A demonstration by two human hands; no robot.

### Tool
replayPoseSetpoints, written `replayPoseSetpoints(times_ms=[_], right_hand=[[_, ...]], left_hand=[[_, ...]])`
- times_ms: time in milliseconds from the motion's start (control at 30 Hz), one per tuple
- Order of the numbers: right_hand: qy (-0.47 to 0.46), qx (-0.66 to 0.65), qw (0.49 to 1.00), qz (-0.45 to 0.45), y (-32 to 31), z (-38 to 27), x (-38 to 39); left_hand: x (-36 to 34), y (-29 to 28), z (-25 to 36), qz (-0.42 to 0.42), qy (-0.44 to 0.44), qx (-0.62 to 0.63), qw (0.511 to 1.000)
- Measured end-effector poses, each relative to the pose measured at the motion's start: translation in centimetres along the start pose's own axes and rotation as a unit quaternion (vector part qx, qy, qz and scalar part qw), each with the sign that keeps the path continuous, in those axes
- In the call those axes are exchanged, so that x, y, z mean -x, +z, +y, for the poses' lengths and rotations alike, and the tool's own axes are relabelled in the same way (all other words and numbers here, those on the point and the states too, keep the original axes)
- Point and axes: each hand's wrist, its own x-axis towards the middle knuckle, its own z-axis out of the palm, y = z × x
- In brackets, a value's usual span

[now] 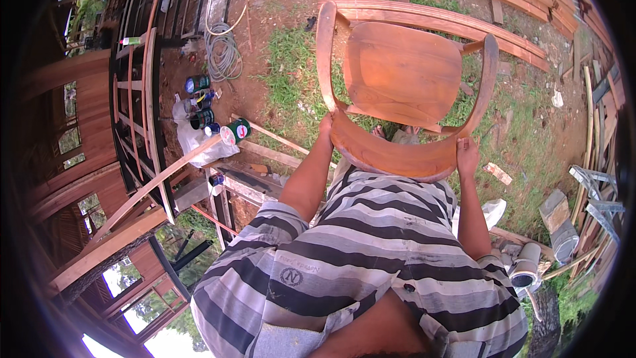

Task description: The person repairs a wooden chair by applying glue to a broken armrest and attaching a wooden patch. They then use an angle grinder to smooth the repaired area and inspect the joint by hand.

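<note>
Wooden chair [402,73], one, seemingly assembled; my left fingers [327,119] and right fingers [467,146] grasp its curved backrest [396,152] ends. Judged done: two-handed hold. Outstanding: release.

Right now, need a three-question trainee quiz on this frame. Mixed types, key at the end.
1. The left hand and right hand hold the wooden chair by its: (a) seat, (b) curved backrest, (c) legs?
2. True or false: the grey coil lies to the left of the chair.
3. Fill in: the person's shirt has dark and light ____.

Key: 1 b; 2 true; 3 stripes.
</note>
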Motion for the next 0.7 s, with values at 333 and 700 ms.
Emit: replayPoseSetpoints(times_ms=[333, 700], right_hand=[[0.031, 0.019, 0.999, 0.039, -0.3, 0.2, 0.0], [0.018, -0.112, 0.989, 0.099, 0.4, 1.7, 0.4]], left_hand=[[1.3, -0.2, -0.1, -0.040, 0.009, -0.034, 0.999], [4.4, 2.0, 0.5, -0.094, -0.016, 0.001, 0.995]])
